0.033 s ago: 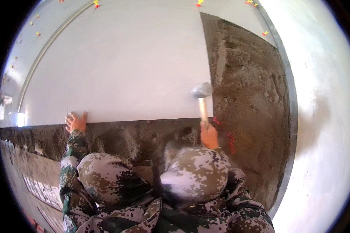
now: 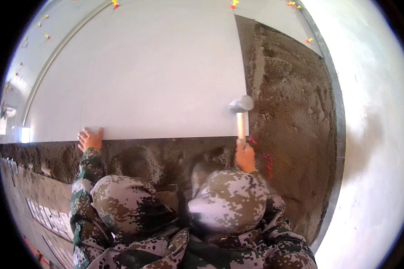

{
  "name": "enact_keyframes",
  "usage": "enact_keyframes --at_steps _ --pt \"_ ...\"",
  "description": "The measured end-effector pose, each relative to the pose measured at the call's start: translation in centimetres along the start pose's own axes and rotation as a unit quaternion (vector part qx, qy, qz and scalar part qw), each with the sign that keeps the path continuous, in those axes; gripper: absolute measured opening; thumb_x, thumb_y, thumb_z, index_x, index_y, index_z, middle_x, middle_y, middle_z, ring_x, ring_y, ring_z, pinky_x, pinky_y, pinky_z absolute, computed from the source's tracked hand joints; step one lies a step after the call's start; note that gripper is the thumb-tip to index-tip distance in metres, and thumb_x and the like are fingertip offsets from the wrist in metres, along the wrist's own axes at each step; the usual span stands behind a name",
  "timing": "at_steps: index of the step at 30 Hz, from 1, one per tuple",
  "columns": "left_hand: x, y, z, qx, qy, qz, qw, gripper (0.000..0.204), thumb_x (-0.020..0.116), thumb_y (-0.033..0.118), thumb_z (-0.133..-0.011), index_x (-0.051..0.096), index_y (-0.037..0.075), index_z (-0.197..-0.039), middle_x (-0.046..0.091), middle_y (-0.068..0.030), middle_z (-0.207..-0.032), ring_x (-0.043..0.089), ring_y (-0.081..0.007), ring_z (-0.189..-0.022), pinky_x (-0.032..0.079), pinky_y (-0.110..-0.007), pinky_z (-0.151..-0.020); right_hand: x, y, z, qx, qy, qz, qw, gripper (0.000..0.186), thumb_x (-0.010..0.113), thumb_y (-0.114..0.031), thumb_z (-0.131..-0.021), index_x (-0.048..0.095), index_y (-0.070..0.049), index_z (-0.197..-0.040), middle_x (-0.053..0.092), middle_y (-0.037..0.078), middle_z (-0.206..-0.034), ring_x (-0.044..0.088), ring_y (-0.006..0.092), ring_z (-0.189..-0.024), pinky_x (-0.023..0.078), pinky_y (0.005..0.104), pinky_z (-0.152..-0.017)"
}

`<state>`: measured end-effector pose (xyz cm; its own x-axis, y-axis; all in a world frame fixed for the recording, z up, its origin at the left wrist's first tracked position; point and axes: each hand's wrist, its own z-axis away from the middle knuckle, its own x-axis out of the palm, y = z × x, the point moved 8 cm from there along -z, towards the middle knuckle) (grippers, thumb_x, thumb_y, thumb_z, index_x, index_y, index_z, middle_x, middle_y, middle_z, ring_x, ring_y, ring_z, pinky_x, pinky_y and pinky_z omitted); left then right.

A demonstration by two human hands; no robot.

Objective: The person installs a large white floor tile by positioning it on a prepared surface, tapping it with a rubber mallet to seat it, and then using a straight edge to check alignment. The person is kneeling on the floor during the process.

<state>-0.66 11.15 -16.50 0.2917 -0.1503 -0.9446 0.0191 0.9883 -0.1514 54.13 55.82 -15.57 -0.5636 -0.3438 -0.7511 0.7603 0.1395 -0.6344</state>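
Note:
A large pale tile (image 2: 161, 71) lies on a bed of brown mortar (image 2: 296, 98). My left hand (image 2: 91, 139) rests with fingers spread on the tile's near edge, towards the left, holding nothing. My right hand (image 2: 245, 156) is closed round the light wooden handle of a mallet (image 2: 241, 105) near the tile's near right corner. The grey mallet head overlaps the tile's right edge in the picture and is slightly blurred. Whether it touches the tile, I cannot tell.
Red-and-yellow tile spacers (image 2: 234, 4) stand in the far joints, and more dot the left side. A white wall (image 2: 377, 89) runs along the right. Pinkish-red marks (image 2: 268, 165) show on the mortar. My knees in camouflage trousers (image 2: 125, 201) are close to the near mortar strip.
The mallet has shifted slightly right, so its head now overlaps the tile's right edge. My left hand keeps its place on the tile. The whole view has moved a little.

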Motion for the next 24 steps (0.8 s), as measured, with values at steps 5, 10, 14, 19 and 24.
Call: enact_keyframes --at_steps 5,10,14,19,24 --pt "-1.0 1.3 0.6 0.014 0.019 0.012 1.0 0.107 0.047 0.08 -0.087 0.017 0.008 -0.16 0.014 -0.0243 -0.165 0.01 -0.0366 -0.155 0.012 -0.056 -0.123 0.9 1.5 -1.8 0.082 -0.01 -0.12 0.989 0.057 0.051 -0.045 -0.102 0.063 0.008 -0.085 0.061 0.023 -0.068 0.062 0.0427 -0.069 0.045 0.0505 -0.066" --pt "-1.8 -1.0 1.6 0.011 0.024 -0.025 0.999 0.109 0.039 0.082 -0.088 0.023 -0.001 -0.157 0.018 -0.0259 -0.164 0.013 -0.0375 -0.154 0.014 -0.058 -0.121 4.3 -3.2 0.8 0.042 -0.081 -0.083 0.992 0.053 0.052 -0.042 -0.102 0.063 0.008 -0.091 0.059 0.021 -0.07 0.059 0.0332 -0.067 0.046 0.045 -0.067" --pt "-5.2 1.1 2.4 0.012 0.039 -0.001 0.999 0.108 0.041 0.08 -0.09 0.026 -0.006 -0.154 0.023 -0.0285 -0.161 0.016 -0.0402 -0.152 0.013 -0.057 -0.122 5.4 -7.2 2.7 0.033 -0.14 -0.145 0.979 0.044 0.055 -0.039 -0.101 0.064 0.004 -0.094 0.053 0.006 -0.068 0.051 0.0157 -0.062 0.044 0.0377 -0.058" --pt "-1.9 -0.2 2.5 0.006 0.021 0.02 1.0 0.109 0.038 0.08 -0.091 0.019 -0.005 -0.157 0.014 -0.0246 -0.165 0.007 -0.036 -0.155 0.006 -0.051 -0.124 10.3 -7.2 3.5 -0.032 -0.251 -0.148 0.956 0.044 0.053 -0.039 -0.102 0.06 0.003 -0.088 0.048 0.005 -0.059 0.047 0.0155 -0.053 0.04 0.0365 -0.053" --pt "-3.3 2.9 2.2 0.062 0.04 0.074 0.995 0.107 0.042 0.077 -0.091 0.017 -0.003 -0.158 0.009 -0.0234 -0.166 0.002 -0.0349 -0.156 0.005 -0.051 -0.125 12.3 -7.4 0.6 -0.067 -0.265 -0.15 0.95 0.039 0.053 -0.039 -0.104 0.05 -0.006 -0.083 0.046 -0.001 -0.058 0.044 0.0088 -0.043 0.035 0.0281 -0.038"
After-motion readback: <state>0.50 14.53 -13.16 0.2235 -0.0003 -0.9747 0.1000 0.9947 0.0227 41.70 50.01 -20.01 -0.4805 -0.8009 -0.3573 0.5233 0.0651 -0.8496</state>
